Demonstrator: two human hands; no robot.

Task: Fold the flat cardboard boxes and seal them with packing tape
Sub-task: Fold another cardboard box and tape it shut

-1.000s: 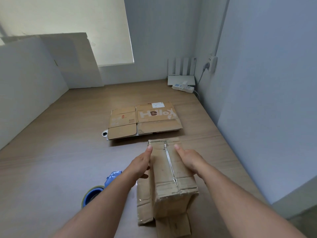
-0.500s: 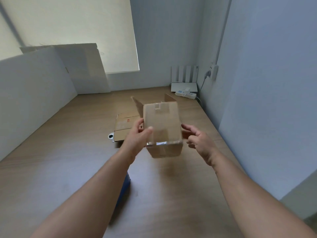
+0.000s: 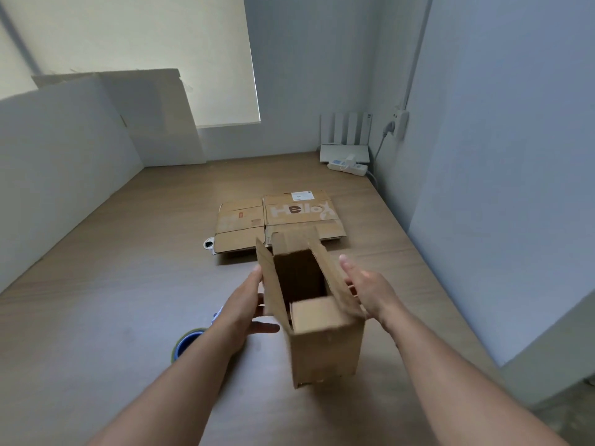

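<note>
- Fingers (image 3: 254, 278) of the left hand (image 3: 241, 307) lie straight against the left side of the folded box (image 3: 325, 346). Those of the right hand (image 3: 367, 288) lie straight along its right flap. Neither hand curls round anything, so the box is steadied between two flat palms, probably to keep it square with its mouth facing up.
- Tabletop (image 3: 112, 284), wood-toned, carries everything. The box stands upright on the near part of it, close to the person. I cannot tell whether its base rests on the wood or hangs just above.
- White boards (image 3: 64, 172) lean along the left side and back corner, out of the working area.
- Flat cardboard boxes (image 3: 277, 220) lie stacked mid-tabletop, just beyond the upright box. They look parked within reach as the next ones to fold.
- On the upright box, the top flaps stand open and the near one tips slightly inward. The top seam is neither closed nor taped, so folding these flaps down seems to be the step in hand.
- Packing tape roll (image 3: 186, 344), blue-cored, lies on the tabletop just beside the left forearm, which partly hides it. It sits handy for sealing once the flaps meet.
</note>
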